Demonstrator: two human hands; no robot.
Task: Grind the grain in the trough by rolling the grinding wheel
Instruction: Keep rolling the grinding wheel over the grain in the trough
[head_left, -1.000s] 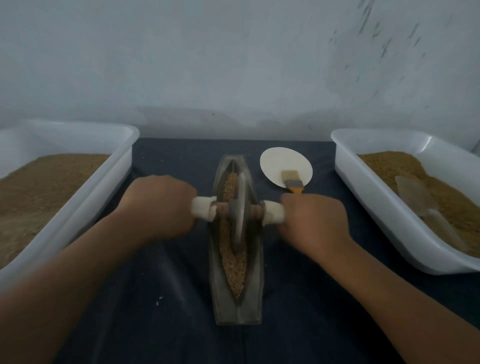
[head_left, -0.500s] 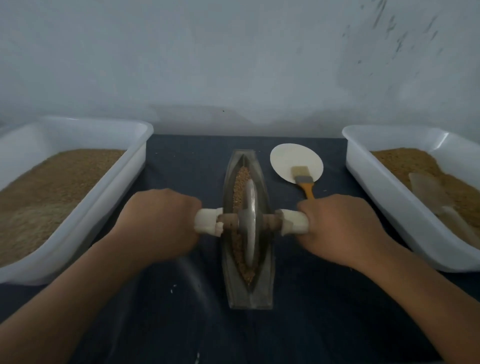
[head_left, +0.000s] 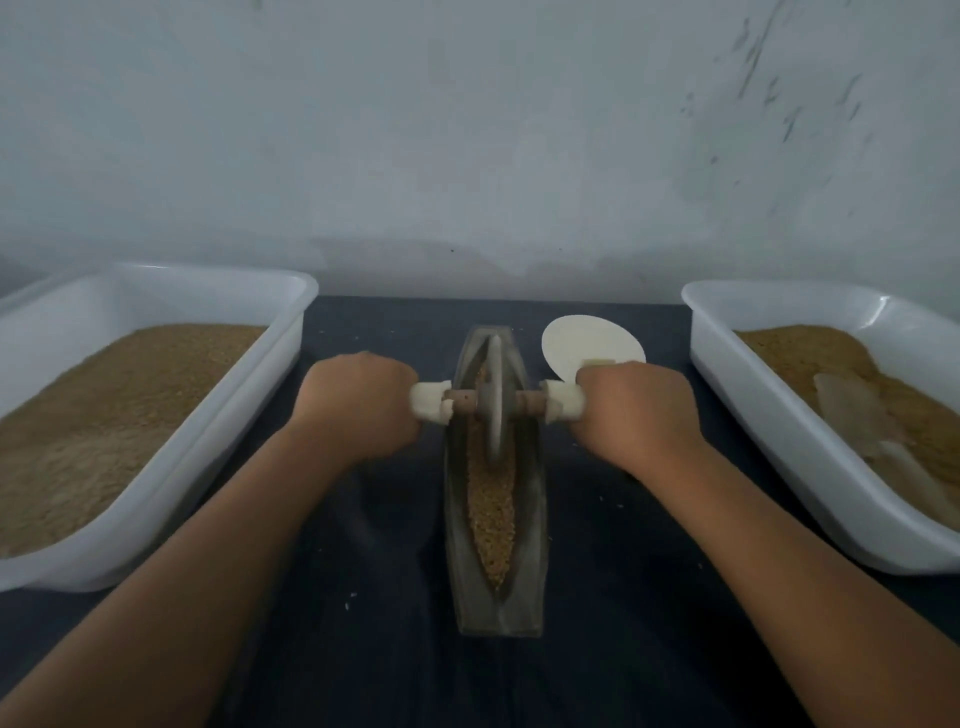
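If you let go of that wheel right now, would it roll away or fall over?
It would probably roll: the grinding wheel is a thin disc standing on edge in the boat-shaped trough. It might lean too, since only the left hand and right hand on its handles seem to steady it.

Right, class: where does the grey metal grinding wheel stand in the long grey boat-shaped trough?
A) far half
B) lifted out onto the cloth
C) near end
A: the grey metal grinding wheel stands in the far half of the long grey boat-shaped trough, with brown grain bare toward the near end.
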